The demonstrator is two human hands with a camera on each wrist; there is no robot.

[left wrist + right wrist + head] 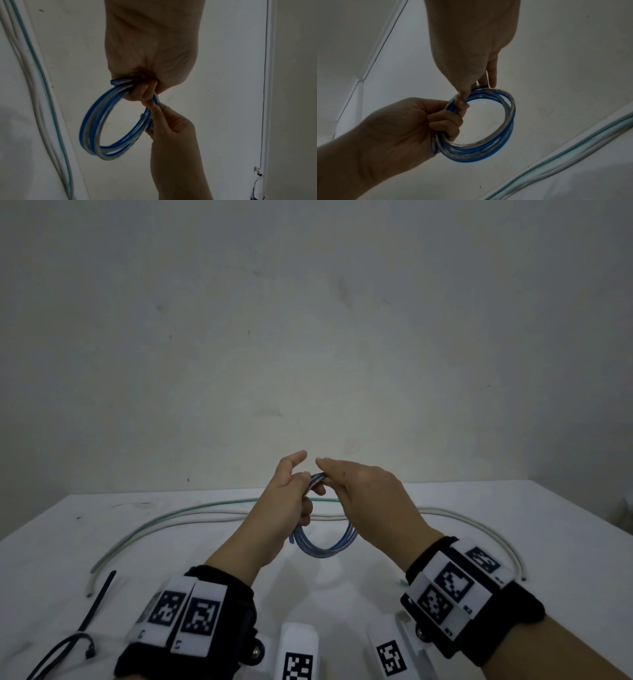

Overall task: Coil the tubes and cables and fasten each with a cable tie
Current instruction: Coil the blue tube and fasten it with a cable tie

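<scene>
A blue and clear tube (323, 549) is wound into a small coil (96, 129) held above the white table (479, 525). My left hand (291, 494) grips the coil's left side with fingers curled through the loop (447, 121). My right hand (359, 491) pinches the top of the coil (481, 93) between thumb and fingers. A long white cable (191, 520) and a thin green tube (164, 517) lie stretched in an arc across the table behind the hands. Black cable ties (99, 601) lie at the near left.
A looped black tie (72, 642) lies near the table's front left corner. White blocks with black-and-white markers (298, 655) stand at the near edge between my wrists. A plain wall (308, 337) rises behind the table.
</scene>
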